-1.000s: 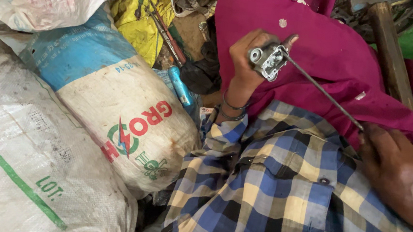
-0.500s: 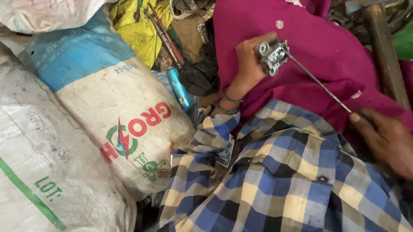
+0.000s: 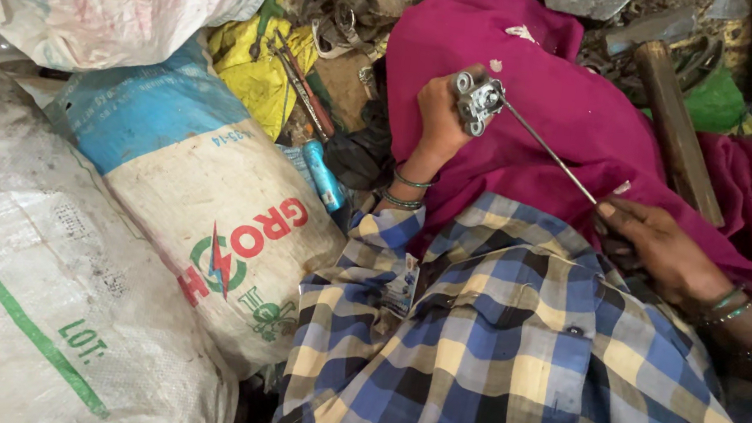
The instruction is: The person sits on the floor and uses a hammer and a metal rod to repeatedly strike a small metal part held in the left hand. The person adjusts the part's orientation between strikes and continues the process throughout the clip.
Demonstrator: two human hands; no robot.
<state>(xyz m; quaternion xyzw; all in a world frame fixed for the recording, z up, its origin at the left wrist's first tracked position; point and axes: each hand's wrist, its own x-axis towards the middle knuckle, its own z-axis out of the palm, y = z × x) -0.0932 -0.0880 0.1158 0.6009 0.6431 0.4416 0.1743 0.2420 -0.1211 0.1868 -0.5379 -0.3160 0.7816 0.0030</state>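
My left hand (image 3: 439,117) is raised over my magenta-draped knee (image 3: 531,98) and grips a small grey metal part (image 3: 477,101) with round sockets. A thin metal rod (image 3: 549,151) runs from that part down to the right. My right hand (image 3: 658,248) pinches the rod's lower end between thumb and fingers. Both wrists carry green bangles. My blue, yellow and white checked shirt (image 3: 510,341) fills the lower middle of the view.
Large white woven sacks (image 3: 42,300) lie stacked at the left, one with a blue top (image 3: 145,110). A yellow bag (image 3: 252,69), a blue-handled tool (image 3: 323,176) and scrap metal lie beyond. A wooden handle (image 3: 678,129) leans at the right, beside a green object (image 3: 717,101).
My left hand with the metal part has risen slightly. My right hand has slid up the rod toward the middle, and more of its wrist and bangles shows.
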